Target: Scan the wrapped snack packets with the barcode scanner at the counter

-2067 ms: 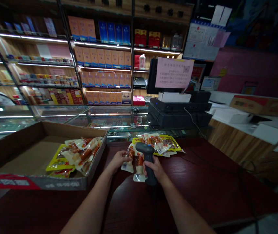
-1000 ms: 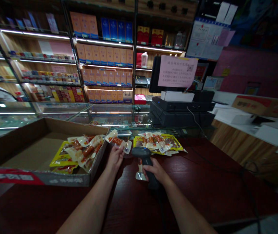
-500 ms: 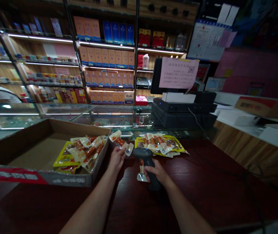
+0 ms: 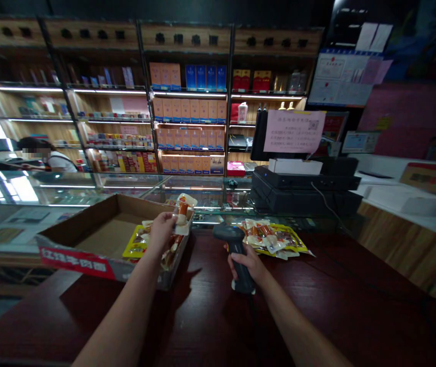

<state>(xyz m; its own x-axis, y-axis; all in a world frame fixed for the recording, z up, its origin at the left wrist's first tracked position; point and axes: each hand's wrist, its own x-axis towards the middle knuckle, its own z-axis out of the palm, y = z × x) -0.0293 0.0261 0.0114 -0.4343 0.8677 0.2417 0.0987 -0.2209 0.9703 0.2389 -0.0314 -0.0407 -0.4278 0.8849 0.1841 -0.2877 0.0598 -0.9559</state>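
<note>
My left hand [image 4: 160, 230] pinches a clear-and-white vacuum-packed sausage [image 4: 183, 210], raised above the right wall of a shallow cardboard box [image 4: 75, 262]. Inside that box lie yellow snack packets [image 4: 135, 242] and more sausage packs, partly hidden by my left arm. A dark barcode scanner [image 4: 244, 275] is gripped by its handle in my right hand [image 4: 251, 263], its head turned left. A bit of white shows at the handle's lower end; whether it is a pack behind it, I cannot tell. Just beyond my right hand is a pile of sausage packs and yellow packets [image 4: 284, 237].
The dark red tabletop [image 4: 197, 316] meets a glass display counter [image 4: 134, 179]. A till with a black monitor base [image 4: 298, 196] and a pink notice [image 4: 292, 131] stands behind the pile. The scanner's cable runs toward me. A person [image 4: 55, 158] is at the far left.
My left hand has moved left and up with the sausage pack, from the table gap to over the box edge. The scanner stays in my right hand. The camera view has shifted.
</note>
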